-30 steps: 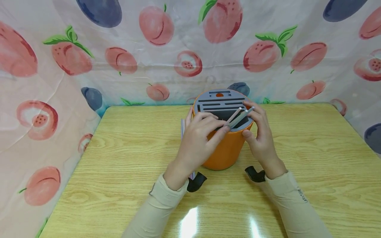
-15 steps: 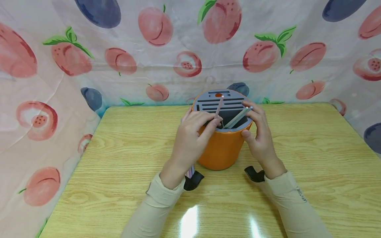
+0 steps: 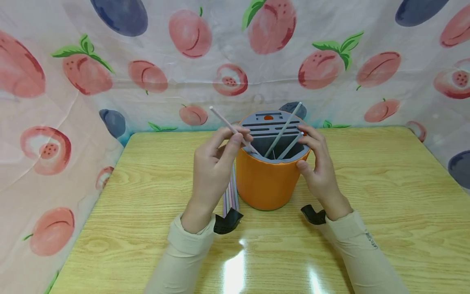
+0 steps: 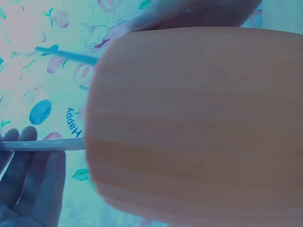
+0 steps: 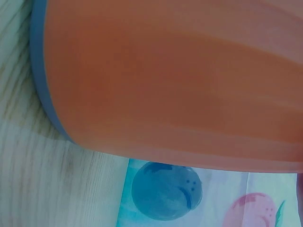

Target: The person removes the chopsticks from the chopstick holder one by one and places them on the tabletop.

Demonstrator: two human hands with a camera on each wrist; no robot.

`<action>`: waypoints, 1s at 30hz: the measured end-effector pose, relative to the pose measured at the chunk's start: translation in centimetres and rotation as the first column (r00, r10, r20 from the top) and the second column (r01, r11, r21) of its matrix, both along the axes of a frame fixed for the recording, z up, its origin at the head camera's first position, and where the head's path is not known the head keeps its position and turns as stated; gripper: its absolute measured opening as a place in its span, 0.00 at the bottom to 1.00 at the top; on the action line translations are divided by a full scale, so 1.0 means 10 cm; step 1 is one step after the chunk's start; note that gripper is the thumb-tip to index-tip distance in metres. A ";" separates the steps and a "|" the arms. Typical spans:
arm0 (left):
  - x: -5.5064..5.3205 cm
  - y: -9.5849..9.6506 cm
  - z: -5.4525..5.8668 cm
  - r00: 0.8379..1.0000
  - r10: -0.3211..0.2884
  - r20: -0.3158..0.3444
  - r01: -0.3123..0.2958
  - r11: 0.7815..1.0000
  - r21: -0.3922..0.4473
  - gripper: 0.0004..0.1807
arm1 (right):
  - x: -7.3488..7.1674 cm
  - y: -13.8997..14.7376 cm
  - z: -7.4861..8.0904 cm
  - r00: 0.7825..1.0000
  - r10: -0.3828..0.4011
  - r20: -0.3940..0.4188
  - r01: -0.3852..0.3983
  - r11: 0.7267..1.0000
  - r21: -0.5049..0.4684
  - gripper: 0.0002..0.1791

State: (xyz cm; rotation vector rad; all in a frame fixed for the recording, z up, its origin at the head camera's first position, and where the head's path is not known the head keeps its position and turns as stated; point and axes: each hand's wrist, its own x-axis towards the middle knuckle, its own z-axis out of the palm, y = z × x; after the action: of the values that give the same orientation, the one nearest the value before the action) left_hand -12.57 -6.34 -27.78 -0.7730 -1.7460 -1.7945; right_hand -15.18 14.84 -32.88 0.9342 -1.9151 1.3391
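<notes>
My left hand (image 3: 216,161) pinches a pale pink chopstick (image 3: 224,117) between thumb and fingers, its lower end over the left part of the holder's opening. The left wrist view shows the chopstick (image 4: 42,144) against the fingers of that hand (image 4: 35,184). An orange knife holder (image 3: 268,183) with a grey slotted top stands upright. Leaning out of its wide opening are a pale green chopstick (image 3: 283,130) and a pale blue one (image 3: 291,145). My right hand (image 3: 321,167) grips the holder's right rim, thumb on the outer wall.
Several pastel chopsticks (image 3: 230,194) lie side by side on the wooden table (image 3: 154,196), just left of the holder and partly behind my left wrist. A fruit-print cloth (image 3: 158,41) hangs behind the table and along its left side.
My left hand has drawn back leftward from the opening with the pink chopstick, which now tilts up to the left. The green chopstick stands out higher. My right hand has stayed at the rim.
</notes>
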 end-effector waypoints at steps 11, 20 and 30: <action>0.12 -0.15 0.23 0.996 0.059 -0.064 -0.044 0.976 0.211 0.15 | 0.01 -0.01 0.01 1.000 -0.007 0.008 0.007 1.000 0.000 0.35; 0.06 -0.27 0.23 0.955 0.232 -0.185 -0.138 0.900 0.414 0.19 | 0.00 -0.01 0.01 1.000 -0.002 0.011 0.002 1.000 -0.001 0.35; 0.08 -0.34 0.27 0.949 0.247 -0.197 -0.101 0.828 0.551 0.22 | 0.00 -0.02 0.00 1.000 -0.004 0.007 0.004 1.000 -0.005 0.35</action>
State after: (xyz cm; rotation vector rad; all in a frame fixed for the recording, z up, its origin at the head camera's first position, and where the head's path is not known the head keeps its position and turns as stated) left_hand -11.77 -9.75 -25.09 -0.5537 -1.0256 -1.8264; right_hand -15.14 14.69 -32.92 0.9241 -1.9174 1.3458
